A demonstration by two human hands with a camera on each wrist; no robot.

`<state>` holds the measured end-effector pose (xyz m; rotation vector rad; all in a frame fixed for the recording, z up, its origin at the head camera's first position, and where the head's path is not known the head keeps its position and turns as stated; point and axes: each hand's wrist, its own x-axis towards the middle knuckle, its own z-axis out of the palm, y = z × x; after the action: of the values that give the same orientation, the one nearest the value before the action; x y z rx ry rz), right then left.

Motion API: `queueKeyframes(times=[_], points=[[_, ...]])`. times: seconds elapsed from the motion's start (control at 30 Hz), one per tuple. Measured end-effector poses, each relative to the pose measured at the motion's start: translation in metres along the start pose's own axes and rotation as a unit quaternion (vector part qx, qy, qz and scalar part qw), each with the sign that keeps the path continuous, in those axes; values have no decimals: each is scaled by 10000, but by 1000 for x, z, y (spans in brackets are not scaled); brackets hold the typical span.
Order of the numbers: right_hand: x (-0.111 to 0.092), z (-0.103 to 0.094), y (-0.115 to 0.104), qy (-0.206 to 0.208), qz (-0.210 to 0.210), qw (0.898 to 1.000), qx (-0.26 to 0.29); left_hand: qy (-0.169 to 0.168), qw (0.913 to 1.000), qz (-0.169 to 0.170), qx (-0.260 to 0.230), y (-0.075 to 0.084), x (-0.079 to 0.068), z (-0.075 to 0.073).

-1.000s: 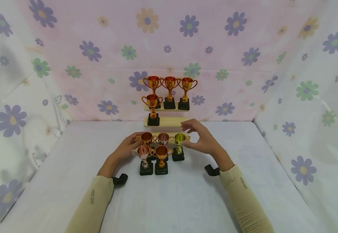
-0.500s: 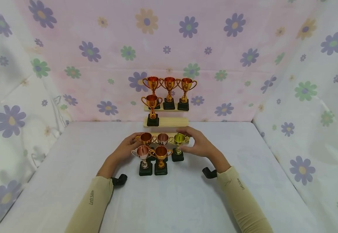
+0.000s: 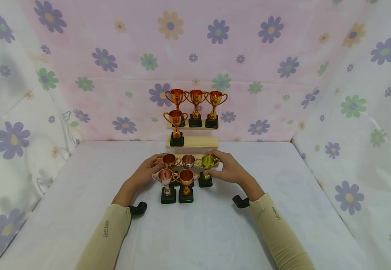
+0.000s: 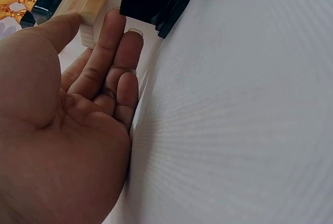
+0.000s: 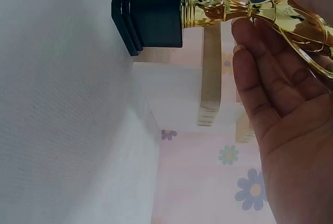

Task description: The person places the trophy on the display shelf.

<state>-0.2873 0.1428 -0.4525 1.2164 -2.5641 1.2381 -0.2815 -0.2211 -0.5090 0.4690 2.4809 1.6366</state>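
Note:
My right hand (image 3: 229,169) holds the gold trophy cup (image 3: 205,175), thumb in front and fingers behind the cup. In the right wrist view, the trophy's black base (image 5: 156,15) is right by the white cloth. My left hand (image 3: 144,171) lies at the left end of the lowest wooden shelf, its fingers loosely extended beside the wood (image 4: 93,5) in the left wrist view. Between the hands stand an orange-gold trophy (image 3: 168,161) and a rose-toned one (image 3: 188,161). Before them are a silver-pink trophy (image 3: 165,176) and another orange-gold trophy (image 3: 186,177).
Behind rises a stepped wooden shelf (image 3: 200,141). Three orange-gold trophies (image 3: 195,98) stand on its top tier, handles nearly meeting. One more trophy (image 3: 176,119) occupies the middle tier's left end. White cloth (image 3: 195,232) covers the table, and a flowered curtain (image 3: 195,37) hangs behind.
My right hand has moved left and its fingers and thumb have closed around the gold trophy. The left hand and the trophies stay in place.

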Motion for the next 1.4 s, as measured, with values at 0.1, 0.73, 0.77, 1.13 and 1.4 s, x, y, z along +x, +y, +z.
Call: queueKeyframes(times=[0.1,0.73,0.77,1.13,1.4], points=[[0,-1,-1,-29,51,10000,22,-1,10000,-42,43,-1,0,0],[-1,-9,-1,72,27,10000,32,19,9999,40,135,-3,1,-2],[-1,-10,-1,77,59,9999,31,18,9999,75,121,-3,2,-2],[-2,-17,-2,174,44,9998,-42,-31,9999,101,62,-1,2,-2],[-1,-22,-6,378,58,9993,-55,-18,9999,122,64,-1,1,-2]])
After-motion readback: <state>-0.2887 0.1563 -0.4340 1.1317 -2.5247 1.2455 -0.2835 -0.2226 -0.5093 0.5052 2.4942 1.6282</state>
